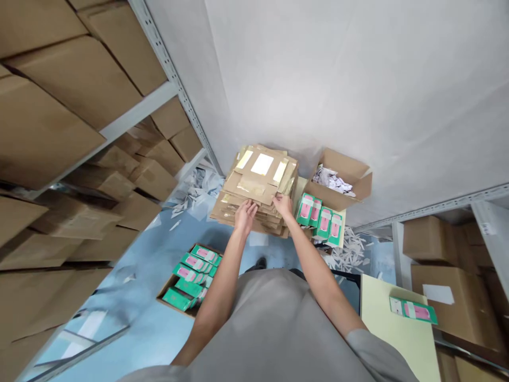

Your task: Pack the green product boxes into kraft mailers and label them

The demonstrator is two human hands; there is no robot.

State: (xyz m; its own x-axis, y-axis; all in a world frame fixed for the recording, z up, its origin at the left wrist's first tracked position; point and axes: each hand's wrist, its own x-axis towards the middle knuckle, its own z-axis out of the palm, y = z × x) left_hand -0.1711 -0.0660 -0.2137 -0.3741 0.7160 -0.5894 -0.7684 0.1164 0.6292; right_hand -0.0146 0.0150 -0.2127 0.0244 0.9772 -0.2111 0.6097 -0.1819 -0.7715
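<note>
A stack of flattened cardboard boxes (226, 212) stands against the pale wall. Its top piece, a flattened cardboard box (248, 171), carries white labels and strips of tape. My left hand (245, 216) is at the front edge of this top piece, fingers close together and closed on the rim. A little to the right, my right hand (282, 205) pinches the same edge near the corner. Part of the fingertips of both hands is hidden at the cardboard.
Right of the stack are green-and-pink product boxes (325, 222) and an open carton (360, 188) holding crumpled paper. A carton of green boxes (191, 276) sits on the blue floor at left. Racks of cartons (79, 74) flank both sides. Paper scraps (350, 252) litter the floor.
</note>
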